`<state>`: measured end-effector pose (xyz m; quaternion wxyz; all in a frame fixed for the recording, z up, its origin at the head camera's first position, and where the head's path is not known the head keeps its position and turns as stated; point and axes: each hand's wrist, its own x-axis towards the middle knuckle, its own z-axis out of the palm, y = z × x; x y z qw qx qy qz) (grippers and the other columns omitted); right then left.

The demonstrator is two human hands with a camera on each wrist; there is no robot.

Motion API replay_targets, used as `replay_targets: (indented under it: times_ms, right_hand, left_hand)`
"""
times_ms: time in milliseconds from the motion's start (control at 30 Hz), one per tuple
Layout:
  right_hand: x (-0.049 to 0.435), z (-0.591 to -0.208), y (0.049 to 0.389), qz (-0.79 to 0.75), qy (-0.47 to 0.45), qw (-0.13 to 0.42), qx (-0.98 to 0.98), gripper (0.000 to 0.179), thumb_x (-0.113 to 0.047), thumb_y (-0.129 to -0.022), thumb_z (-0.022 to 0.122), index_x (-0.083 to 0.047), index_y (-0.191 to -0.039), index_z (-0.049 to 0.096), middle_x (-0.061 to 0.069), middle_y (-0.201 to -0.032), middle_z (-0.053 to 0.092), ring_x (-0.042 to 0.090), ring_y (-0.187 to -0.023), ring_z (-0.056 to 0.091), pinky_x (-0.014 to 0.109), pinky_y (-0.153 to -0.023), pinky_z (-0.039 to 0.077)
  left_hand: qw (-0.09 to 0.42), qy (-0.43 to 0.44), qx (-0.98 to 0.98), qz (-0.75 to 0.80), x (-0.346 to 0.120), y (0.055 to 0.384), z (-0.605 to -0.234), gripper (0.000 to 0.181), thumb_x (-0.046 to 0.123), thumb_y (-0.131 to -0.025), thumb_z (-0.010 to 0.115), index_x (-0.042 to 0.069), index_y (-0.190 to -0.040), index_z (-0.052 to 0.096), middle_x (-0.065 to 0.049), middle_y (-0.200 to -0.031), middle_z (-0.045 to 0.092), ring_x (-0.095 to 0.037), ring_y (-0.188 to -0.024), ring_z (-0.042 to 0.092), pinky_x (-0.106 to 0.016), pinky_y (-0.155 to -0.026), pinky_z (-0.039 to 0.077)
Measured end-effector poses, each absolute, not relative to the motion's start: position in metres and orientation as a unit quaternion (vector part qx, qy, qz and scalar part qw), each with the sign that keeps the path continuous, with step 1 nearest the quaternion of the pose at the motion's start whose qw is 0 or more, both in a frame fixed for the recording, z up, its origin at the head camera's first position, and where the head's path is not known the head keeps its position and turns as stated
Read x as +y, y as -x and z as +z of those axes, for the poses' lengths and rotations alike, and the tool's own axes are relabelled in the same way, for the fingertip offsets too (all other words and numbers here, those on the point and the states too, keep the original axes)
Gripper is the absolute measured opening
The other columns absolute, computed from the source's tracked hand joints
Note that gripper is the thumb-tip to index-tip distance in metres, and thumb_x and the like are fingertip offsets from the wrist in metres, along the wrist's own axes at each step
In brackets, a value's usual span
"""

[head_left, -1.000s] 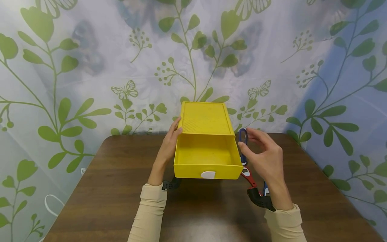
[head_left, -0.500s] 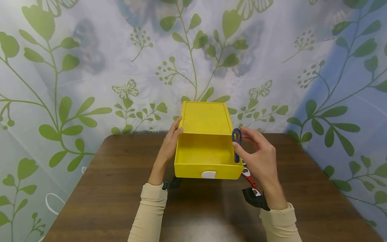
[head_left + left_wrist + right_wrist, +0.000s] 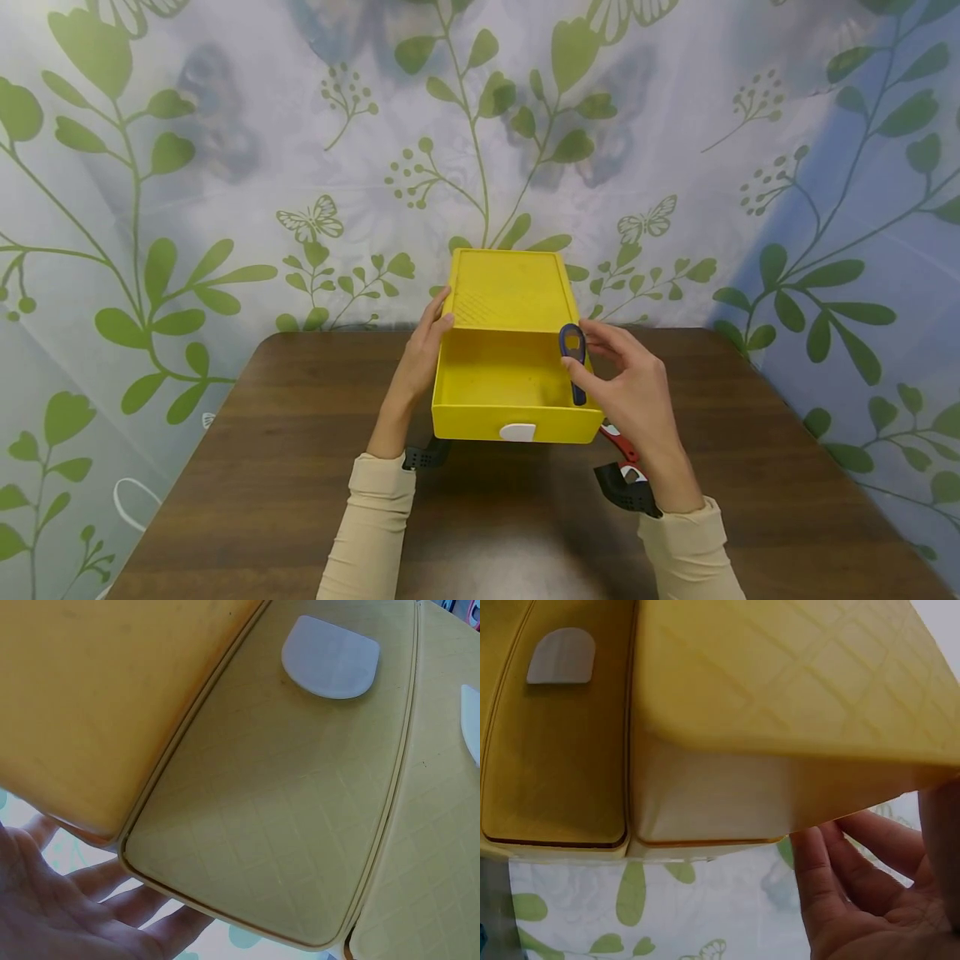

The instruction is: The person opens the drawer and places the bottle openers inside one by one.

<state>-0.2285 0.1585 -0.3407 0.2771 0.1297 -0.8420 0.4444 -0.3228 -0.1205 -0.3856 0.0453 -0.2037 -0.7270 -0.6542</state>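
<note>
A yellow plastic drawer unit (image 3: 513, 287) stands on the table, its top drawer (image 3: 480, 423) pulled out toward me. My left hand (image 3: 416, 358) rests against the unit's left side, thumb near the top front edge; in the left wrist view its fingers (image 3: 135, 904) extend along the side. My right hand (image 3: 633, 383) pinches a dark blue bottle opener (image 3: 577, 395) between thumb and fingers, ring end up, its lower end over the right part of the drawer. The opener is hidden behind the drawer in the right wrist view.
Red bottle openers (image 3: 621, 443) lie on the brown table (image 3: 315, 417) right of the unit, partly hidden by my right hand and wrist strap. Lower drawers with white pulls (image 3: 330, 658) show in the wrist views. A leaf-patterned cloth (image 3: 337, 125) hangs behind the table.
My right hand has moved left with the blue bottle opener, from beside the drawer to over its right part. My left hand and the unit have stayed in place.
</note>
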Motion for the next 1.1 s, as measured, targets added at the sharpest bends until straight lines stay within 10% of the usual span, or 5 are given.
replay_targets:
  times_ms: [333, 567, 867, 1100]
  right_hand:
    - [0.16, -0.3411, 0.2298, 0.428, -0.121, 0.247, -0.861, 0.053, -0.013, -0.087, 0.084, -0.005, -0.136, 0.066, 0.012, -0.131, 0.067, 0.031, -0.112, 0.07, 0.005, -0.09, 0.045]
    - [0.1616, -0.3413, 0.2293, 0.419, -0.128, 0.238, -0.867, 0.054, -0.013, -0.088, 0.083, -0.006, -0.138, 0.065, 0.011, -0.133, 0.066, 0.033, -0.114, 0.069, 0.04, -0.098, 0.052]
    - [0.162, -0.3412, 0.2299, 0.434, -0.139, 0.242, -0.857, 0.05, -0.015, -0.091, 0.081, -0.006, -0.137, 0.066, 0.012, -0.13, 0.067, 0.034, -0.113, 0.069, 0.004, -0.093, 0.042]
    - [0.1647, -0.3406, 0.2296, 0.425, -0.128, 0.245, -0.862, 0.049, -0.015, -0.091, 0.081, -0.008, -0.137, 0.066, 0.009, -0.13, 0.067, 0.029, -0.113, 0.069, 0.04, -0.098, 0.053]
  left_hand:
    - [0.05, 0.204, -0.727, -0.654, -0.1191, 0.3229, -0.3862, 0.059, 0.042, -0.111, 0.038, 0.029, -0.166, 0.022, -0.006, -0.17, 0.02, -0.033, -0.15, 0.034, -0.06, -0.118, 0.031]
    - [0.048, 0.202, -0.725, -0.657, -0.1195, 0.3232, -0.3875, 0.059, 0.042, -0.111, 0.038, 0.029, -0.166, 0.021, -0.006, -0.169, 0.023, -0.033, -0.147, 0.038, -0.06, -0.117, 0.034]
    - [0.05, 0.204, -0.723, -0.658, -0.119, 0.323, -0.3862, 0.059, 0.041, -0.111, 0.039, 0.028, -0.166, 0.022, -0.008, -0.168, 0.024, -0.034, -0.146, 0.04, -0.06, -0.116, 0.035]
    - [0.047, 0.204, -0.723, -0.658, -0.1195, 0.3237, -0.386, 0.058, 0.041, -0.111, 0.038, 0.029, -0.166, 0.022, -0.007, -0.169, 0.024, -0.033, -0.147, 0.038, -0.06, -0.117, 0.034]
